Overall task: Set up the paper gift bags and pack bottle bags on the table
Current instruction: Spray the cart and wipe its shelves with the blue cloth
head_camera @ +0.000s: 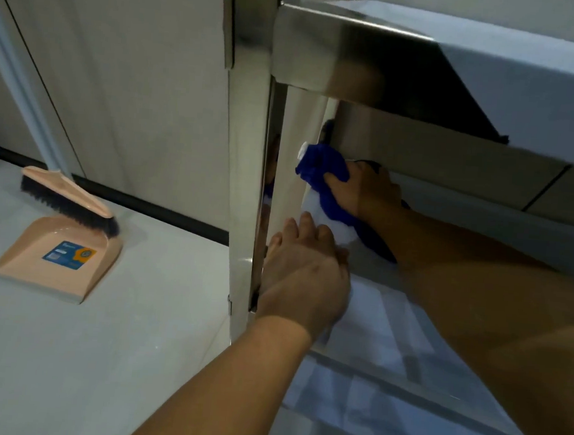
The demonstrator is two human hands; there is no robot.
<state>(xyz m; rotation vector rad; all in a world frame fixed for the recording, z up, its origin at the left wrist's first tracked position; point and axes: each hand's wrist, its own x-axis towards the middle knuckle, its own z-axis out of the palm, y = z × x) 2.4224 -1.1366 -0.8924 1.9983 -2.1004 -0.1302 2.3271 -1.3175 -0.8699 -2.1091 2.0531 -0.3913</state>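
Gripping a blue-and-white bundle (328,200), long axis slanting up-left, both hands (304,280).

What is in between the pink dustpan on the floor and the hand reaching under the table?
In the head view, the shiny steel table leg stands between the pink dustpan and the left hand.

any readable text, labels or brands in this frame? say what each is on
Nothing legible.
Blue and yellow sticker on the dustpan: it carries print, but too small and blurred to read.
Brush, steel shelf, blue cloth and white bottle held by the hands: no visible text.
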